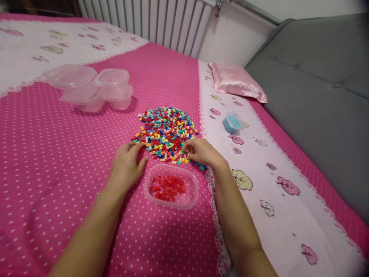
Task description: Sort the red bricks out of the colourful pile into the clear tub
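A heap of small plastic building bricks (pixel 165 132) in red, yellow, blue, green and white lies on the pink dotted bedspread. At its near left edge is my left hand (pixel 127 163), thumb and fingers apart, the fingertips by the outermost bricks. My right hand (pixel 201 151) reaches into the right side of the heap with its fingers curled in toward the thumb; whatever is between them is too small to make out. Just in front of the heap, between my forearms, sits a clear plastic container (pixel 190 202) with red bricks (pixel 168 188) in it.
Stacked clear plastic containers (pixel 86 92) stand at the back left. A small tub of light blue bricks (pixel 232 123) sits to the right on the white strip. Beyond are a pink pillow (pixel 238 82), a grey headboard (pixel 314 73) and a white radiator (pixel 150 23).
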### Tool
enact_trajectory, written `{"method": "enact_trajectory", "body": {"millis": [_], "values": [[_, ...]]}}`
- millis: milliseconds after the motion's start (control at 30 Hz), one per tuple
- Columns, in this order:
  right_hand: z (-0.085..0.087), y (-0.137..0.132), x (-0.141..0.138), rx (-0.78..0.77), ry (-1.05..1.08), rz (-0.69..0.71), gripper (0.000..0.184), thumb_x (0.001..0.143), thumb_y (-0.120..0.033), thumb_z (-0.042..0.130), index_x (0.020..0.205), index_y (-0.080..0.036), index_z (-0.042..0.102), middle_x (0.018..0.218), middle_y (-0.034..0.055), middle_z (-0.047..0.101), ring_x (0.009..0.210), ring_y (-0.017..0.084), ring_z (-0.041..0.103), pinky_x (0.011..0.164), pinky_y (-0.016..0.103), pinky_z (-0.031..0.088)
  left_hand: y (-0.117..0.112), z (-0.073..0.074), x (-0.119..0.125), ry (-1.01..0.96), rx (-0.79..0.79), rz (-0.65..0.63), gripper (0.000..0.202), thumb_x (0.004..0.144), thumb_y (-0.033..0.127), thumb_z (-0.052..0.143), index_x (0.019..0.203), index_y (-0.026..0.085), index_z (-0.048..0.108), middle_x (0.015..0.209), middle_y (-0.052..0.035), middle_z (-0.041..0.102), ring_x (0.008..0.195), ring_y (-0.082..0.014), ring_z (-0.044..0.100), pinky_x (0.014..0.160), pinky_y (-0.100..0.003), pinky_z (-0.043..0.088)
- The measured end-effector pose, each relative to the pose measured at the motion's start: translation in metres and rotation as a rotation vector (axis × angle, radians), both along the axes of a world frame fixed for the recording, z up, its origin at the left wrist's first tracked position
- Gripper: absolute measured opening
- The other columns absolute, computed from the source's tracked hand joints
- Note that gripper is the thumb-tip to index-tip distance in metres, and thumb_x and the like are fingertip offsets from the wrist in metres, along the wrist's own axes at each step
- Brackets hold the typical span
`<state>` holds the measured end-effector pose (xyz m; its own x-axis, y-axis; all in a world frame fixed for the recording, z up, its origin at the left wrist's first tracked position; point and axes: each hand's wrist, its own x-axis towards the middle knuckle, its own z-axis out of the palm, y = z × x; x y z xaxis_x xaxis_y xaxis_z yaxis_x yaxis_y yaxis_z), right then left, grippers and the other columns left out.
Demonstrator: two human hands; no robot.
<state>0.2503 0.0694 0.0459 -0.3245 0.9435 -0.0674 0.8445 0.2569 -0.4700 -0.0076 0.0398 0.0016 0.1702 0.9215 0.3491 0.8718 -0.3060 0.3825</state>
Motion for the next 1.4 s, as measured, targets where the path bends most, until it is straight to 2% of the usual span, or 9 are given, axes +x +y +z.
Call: {"method": "enact_trajectory", "body": {"millis": [267,567,767,967,1200,1400], "values": [[0.004,0.0,-0.004,0.004,-0.106,-0.031,0.024,0.064,-0.002,0.067,0.083,-0.017,0.071,0.073,0.0009,0.07,0.07,0.014,0.063,0.063,0.021,0.044,0.0,0.0,0.001,0.0,0.0,0.005,0.046,0.083,0.035,0.048,0.119,0.007,0.06,0.113,-0.0184,0.059,0.105,-0.0319,0.056,0.096,-0.046,0.045],[0.001,0.0,-0.005,0.052,-0.149,-0.047,0.019,0.066,-0.005,0.061,0.077,-0.018,0.071,0.073,0.0021,0.069,0.067,0.013,0.061,0.06,0.021,0.041,-0.001,0.002,0.001,-0.027,0.014,0.002,0.047,0.083,0.035,0.049,0.119,0.007,0.061,0.112,-0.0176,0.059,0.104,-0.0309,0.057,0.096,-0.044,0.045],[-0.002,0.001,0.0,0.068,-0.084,-0.011,0.013,0.068,-0.008,0.061,0.075,-0.017,0.068,0.071,0.0012,0.068,0.065,0.012,0.059,0.058,0.02,0.039,-0.002,0.004,0.002,-0.064,0.016,0.004,0.046,0.084,0.036,0.047,0.117,0.008,0.062,0.11,-0.0172,0.059,0.104,-0.031,0.056,0.095,-0.045,0.046],[0.004,0.0,0.004,0.082,-0.033,0.005,0.008,0.072,-0.011,0.063,0.076,-0.016,0.066,0.071,0.0007,0.068,0.065,0.012,0.059,0.059,0.021,0.039,-0.004,0.008,0.003,-0.128,0.008,0.029,0.046,0.083,0.037,0.047,0.115,0.008,0.064,0.108,-0.0159,0.06,0.102,-0.0298,0.058,0.093,-0.043,0.047],[0.01,-0.003,0.004,0.134,0.016,-0.018,0.007,0.079,-0.013,0.06,0.083,-0.016,0.064,0.08,0.0027,0.069,0.071,0.013,0.061,0.065,0.023,0.041,-0.006,0.014,0.004,-0.232,0.026,0.091,0.04,0.082,0.035,0.05,0.11,0.012,0.067,0.102,-0.0115,0.064,0.094,-0.0259,0.062,0.085,-0.038,0.05],[0.011,-0.003,0.002,0.136,0.076,-0.023,0.007,0.08,-0.012,0.059,0.085,-0.016,0.061,0.077,0.0021,0.067,0.068,0.012,0.06,0.065,0.022,0.041,-0.006,0.015,0.005,-0.272,0.038,0.091,0.038,0.081,0.036,0.051,0.107,0.013,0.068,0.098,-0.0096,0.066,0.086,-0.0229,0.063,0.08,-0.037,0.052]]}}
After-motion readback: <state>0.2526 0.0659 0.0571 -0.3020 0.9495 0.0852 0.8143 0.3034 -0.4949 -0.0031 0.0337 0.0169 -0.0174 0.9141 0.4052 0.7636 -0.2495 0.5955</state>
